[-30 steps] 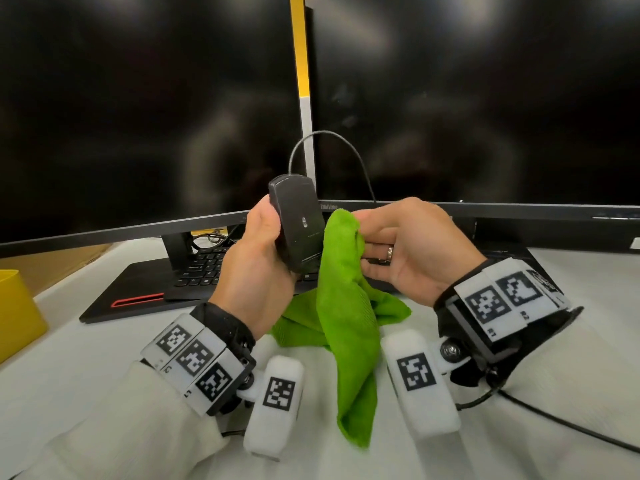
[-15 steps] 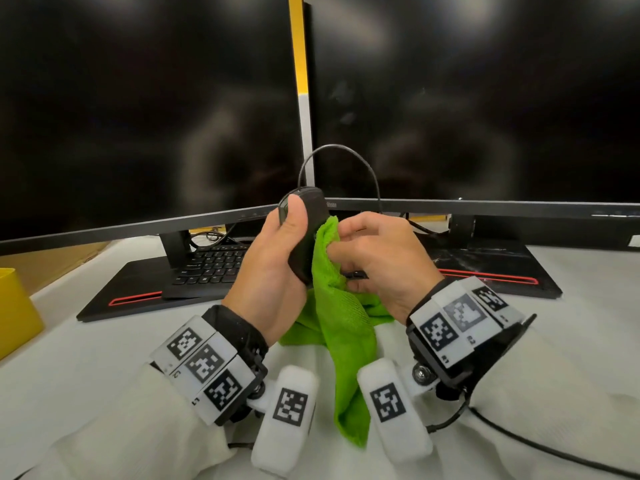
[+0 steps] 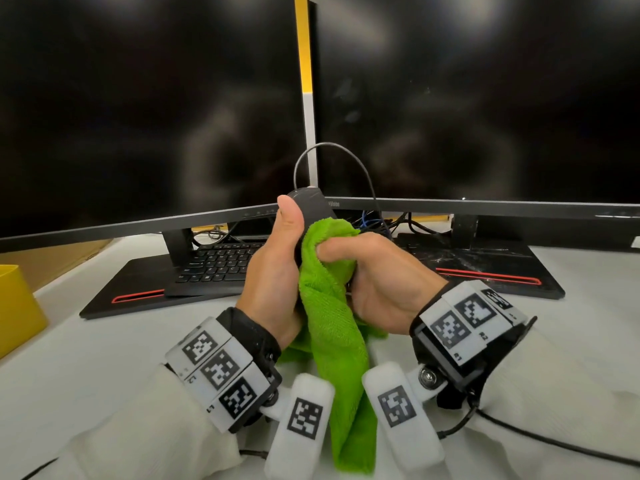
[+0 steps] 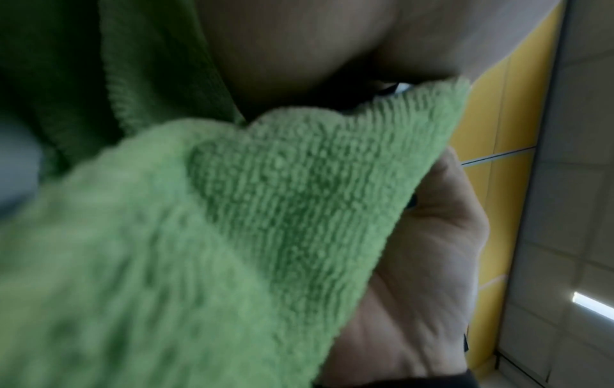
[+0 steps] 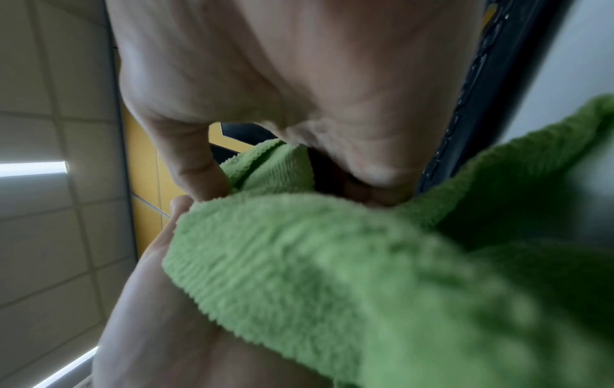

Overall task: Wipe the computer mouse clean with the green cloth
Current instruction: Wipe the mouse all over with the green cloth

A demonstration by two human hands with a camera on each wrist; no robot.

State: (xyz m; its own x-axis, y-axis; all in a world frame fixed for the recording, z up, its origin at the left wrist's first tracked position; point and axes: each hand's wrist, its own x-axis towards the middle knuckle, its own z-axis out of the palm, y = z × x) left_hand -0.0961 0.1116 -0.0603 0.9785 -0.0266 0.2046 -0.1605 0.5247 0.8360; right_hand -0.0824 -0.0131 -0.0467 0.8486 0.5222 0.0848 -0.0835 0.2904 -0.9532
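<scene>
Above the table (image 3: 86, 368), the left hand (image 3: 277, 271) wraps its grip around the mouse (image 3: 310, 206); just beside the mouse, the right hand (image 3: 377, 278) clutches the green cloth (image 3: 332, 306) against it.

The green cloth (image 3: 329, 306) is soft and fuzzy, with tiny loops in rows like a towel. Just above the cloth, the mouse (image 3: 310, 206) looks like dark matt plastic with faint scuffs. Behind the mouse, 2 monitors (image 3: 467, 98) have shiny black glass. The table (image 3: 104, 341) is smooth, matt white.
</scene>
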